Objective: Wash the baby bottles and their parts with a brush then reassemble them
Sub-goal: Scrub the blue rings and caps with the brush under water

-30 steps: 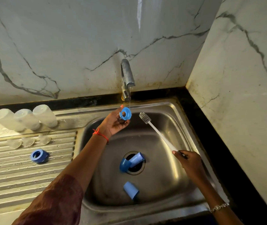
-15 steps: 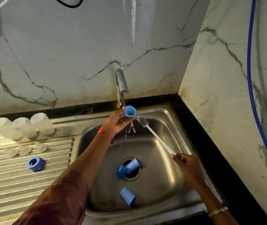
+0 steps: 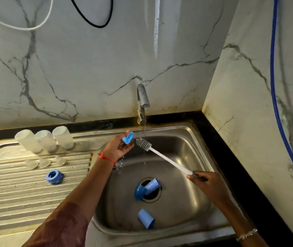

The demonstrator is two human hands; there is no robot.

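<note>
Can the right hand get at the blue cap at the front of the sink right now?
Probably not as is: the right hand grips the brush, so it is occupied, though nothing covers the blue cap.

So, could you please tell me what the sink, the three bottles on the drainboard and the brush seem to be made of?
The sink looks like stainless steel, brushed: grey metal with soft reflections. The bottles are probably frosted translucent plastic: milky walls let light through. The brush likely has a matte white plastic handle; its grey ribbed head may be silicone.
</note>
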